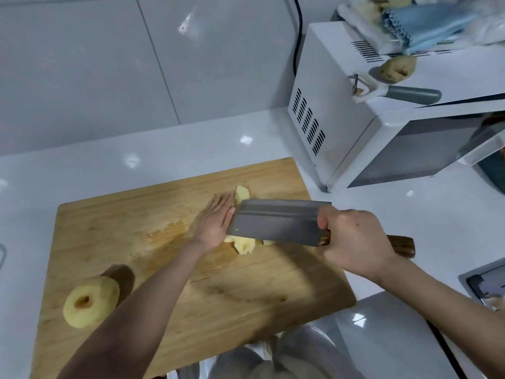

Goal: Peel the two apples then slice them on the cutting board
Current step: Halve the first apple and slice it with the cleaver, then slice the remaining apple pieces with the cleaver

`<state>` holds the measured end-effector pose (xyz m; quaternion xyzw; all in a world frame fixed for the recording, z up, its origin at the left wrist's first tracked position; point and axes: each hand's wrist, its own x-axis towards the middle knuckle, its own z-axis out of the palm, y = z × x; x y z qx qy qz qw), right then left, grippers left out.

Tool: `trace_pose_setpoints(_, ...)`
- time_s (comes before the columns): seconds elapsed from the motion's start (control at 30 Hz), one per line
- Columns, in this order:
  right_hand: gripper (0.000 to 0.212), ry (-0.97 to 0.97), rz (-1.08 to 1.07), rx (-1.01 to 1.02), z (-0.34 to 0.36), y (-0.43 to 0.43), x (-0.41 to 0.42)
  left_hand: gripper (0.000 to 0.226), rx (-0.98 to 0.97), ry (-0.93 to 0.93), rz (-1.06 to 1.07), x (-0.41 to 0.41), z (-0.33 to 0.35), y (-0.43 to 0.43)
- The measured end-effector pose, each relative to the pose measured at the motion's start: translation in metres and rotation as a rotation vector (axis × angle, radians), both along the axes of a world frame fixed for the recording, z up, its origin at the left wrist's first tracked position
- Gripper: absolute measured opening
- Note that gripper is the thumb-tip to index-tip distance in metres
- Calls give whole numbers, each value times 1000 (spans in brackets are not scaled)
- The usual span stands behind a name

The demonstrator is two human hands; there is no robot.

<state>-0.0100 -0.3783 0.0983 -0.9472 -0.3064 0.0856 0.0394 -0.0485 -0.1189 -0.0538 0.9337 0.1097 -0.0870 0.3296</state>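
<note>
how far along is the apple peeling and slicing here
Peeling looks done: the whole apple on the cutting board is bare, and the peeler lies on the microwave. Slicing is in hand: the right hand holds the cleaver over cut apple pieces, the left hand flat beside them. The whole apple remains uncut.

One peeled apple (91,303) sits whole on the board (136,214), left of the left forearm. Pale slices (244,244) lie by the left hand (214,222), under the cleaver (276,221).
</note>
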Motion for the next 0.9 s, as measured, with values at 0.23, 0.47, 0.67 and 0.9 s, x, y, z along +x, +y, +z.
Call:
trace_pose_setpoints(0.23, 10, 626, -370, 576, 27, 6, 16, 44, -587, -61, 559, -1, 26, 4)
trace_pose_setpoints(0.47, 7, 800, -292, 631, 4, 53, 6, 25, -227, -179, 779, -54, 59, 62)
trace_pose_setpoints(0.67, 10, 921, -86, 461, -38, 115, -23, 54, -11, 95, 1027, -167, 76, 116)
trace_pose_setpoints(0.9, 21, 838, 87, 264, -72, 174, -60, 26, -692, 214, 1310, -227, 69, 117)
